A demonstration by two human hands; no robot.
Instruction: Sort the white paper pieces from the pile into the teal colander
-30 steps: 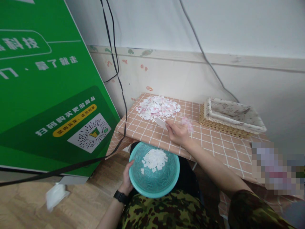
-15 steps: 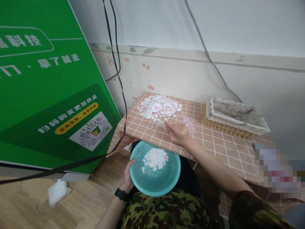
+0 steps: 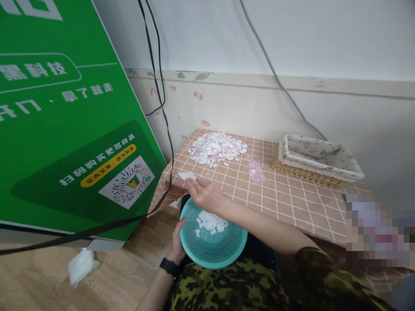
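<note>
The green signboard (image 3: 65, 129) fills the left of the frame; its white characters appear mirrored and I cannot read them, and a QR code panel (image 3: 128, 183) sits at its lower right below a yellow label strip. The table (image 3: 292, 194), covered in a pink grid-pattern cloth, occupies centre right. A wicker basket (image 3: 316, 162) with a speckled liner stands at its far right. A pile of white and pink paper scraps (image 3: 216, 149) lies at the table's far left corner. The teal basket (image 3: 212, 239) sits lower centre, containing white scraps. My left hand (image 3: 178, 239) grasps its left rim. My right hand (image 3: 205, 194) hovers over its upper edge, fingers pinching a white card (image 3: 187, 176) at the table's front edge.
</note>
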